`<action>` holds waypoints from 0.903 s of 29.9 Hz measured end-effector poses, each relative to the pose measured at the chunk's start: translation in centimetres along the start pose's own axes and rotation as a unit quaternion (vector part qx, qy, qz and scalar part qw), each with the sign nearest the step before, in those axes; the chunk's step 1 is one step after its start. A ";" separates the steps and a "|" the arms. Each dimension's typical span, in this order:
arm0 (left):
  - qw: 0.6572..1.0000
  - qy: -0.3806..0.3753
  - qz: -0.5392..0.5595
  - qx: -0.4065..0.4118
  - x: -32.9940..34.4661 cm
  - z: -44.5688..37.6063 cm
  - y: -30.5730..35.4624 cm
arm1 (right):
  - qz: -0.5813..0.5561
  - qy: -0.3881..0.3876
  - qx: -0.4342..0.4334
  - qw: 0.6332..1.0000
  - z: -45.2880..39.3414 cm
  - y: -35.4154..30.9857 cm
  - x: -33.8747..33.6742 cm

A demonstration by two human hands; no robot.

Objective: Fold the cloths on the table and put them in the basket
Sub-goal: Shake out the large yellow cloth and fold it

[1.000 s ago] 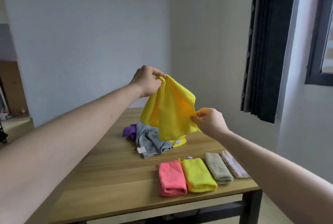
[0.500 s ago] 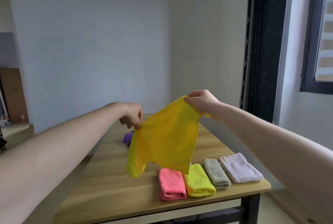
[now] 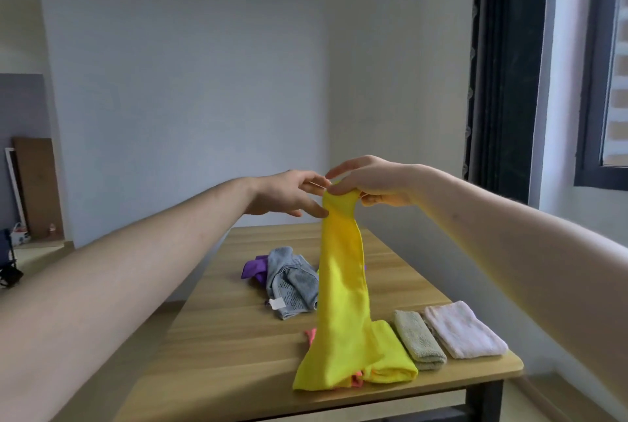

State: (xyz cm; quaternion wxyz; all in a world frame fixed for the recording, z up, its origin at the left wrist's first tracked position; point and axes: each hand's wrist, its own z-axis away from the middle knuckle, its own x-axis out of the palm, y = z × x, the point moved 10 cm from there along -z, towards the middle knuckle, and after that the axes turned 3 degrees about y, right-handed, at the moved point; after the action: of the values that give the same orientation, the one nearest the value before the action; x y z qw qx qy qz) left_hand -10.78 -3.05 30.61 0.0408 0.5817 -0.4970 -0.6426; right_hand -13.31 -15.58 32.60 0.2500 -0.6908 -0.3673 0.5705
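A yellow cloth (image 3: 343, 285) hangs in a long doubled strip above the wooden table (image 3: 221, 353). My right hand (image 3: 377, 184) pinches its top edge. My left hand (image 3: 282, 194) is beside it with fingers stretched out, thumb touching the cloth just below the top. Behind lie a crumpled grey cloth (image 3: 292, 282) and a purple cloth (image 3: 253, 268). Folded cloths sit in a row at the front edge: a pink one (image 3: 310, 335) mostly hidden by the hanging cloth, a yellow one (image 3: 390, 353), a green one (image 3: 419, 340) and a pale pink one (image 3: 464, 330). No basket is in view.
A dark curtain (image 3: 503, 82) and a window frame (image 3: 591, 99) stand at the right. A brown board (image 3: 37, 190) leans on the wall at far left. The table's right corner is close to the pale pink cloth.
My hands held the yellow cloth spread wide; they have come together, so the cloth now hangs doubled and narrow. My left hand's fingers have straightened.
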 end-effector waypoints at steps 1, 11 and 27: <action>1.000 -0.011 0.010 0.002 0.3 0.1 0.2 | -0.006 0.000 -0.003 1.000 0.1 -0.3 -0.1; 0.999 0.037 -0.011 0.039 -1.1 0.8 1.9 | -0.042 0.068 -0.012 0.997 1.0 -0.5 -2.5; 0.986 0.150 0.021 0.066 -7.4 3.1 2.8 | 0.031 -0.033 0.000 0.999 -0.4 1.3 5.4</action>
State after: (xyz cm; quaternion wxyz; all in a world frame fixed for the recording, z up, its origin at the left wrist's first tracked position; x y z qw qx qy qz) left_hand -12.27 2.05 37.23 0.0899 0.6620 -0.5387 -0.5133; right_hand -12.24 -12.09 28.39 0.2200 -0.6824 -0.3538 0.6007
